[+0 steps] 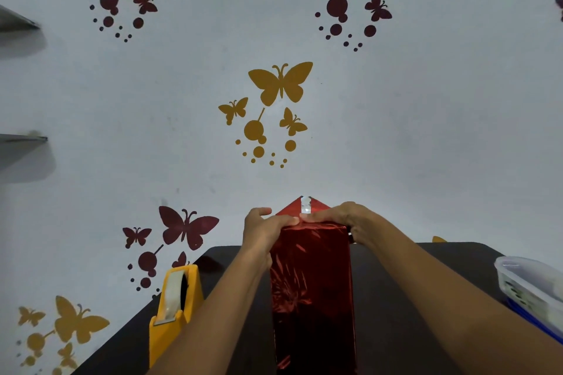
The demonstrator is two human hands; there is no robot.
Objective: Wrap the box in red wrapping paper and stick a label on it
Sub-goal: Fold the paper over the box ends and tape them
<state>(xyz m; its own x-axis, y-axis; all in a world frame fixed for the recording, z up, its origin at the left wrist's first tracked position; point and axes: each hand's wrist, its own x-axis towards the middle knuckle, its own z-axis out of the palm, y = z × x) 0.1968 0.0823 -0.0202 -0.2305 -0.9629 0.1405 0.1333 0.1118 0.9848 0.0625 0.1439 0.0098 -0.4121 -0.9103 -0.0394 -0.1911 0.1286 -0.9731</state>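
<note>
The box (pixel 310 283), covered in red paper (pixel 304 256), is laid on the table (pixel 426 283) with its long axis running straight away from the person. Its far end is gripped from both sides: the fingers of the left hand (pixel 263 231) are curled over the far left top edge, and those of the right hand (pixel 341 219) are curled over the far right top edge and corner. The two sets of fingertips nearly meet at the middle.

A triangular flap (pixel 292 207) stands up just beyond the fingertips, with a tape strip (pixel 305 203) at its tip. Both hands are equally near it. The flap is judged to need folding and pressing flat against the far end face.

The table is dark and matt. A yellow tape dispenser (pixel 175 307) is placed to the left, and a plastic container (pixel 530 283) to the right. Behind it, a pale wall (pixel 426 131) is decorated with butterfly decals (pixel 281 82).
</note>
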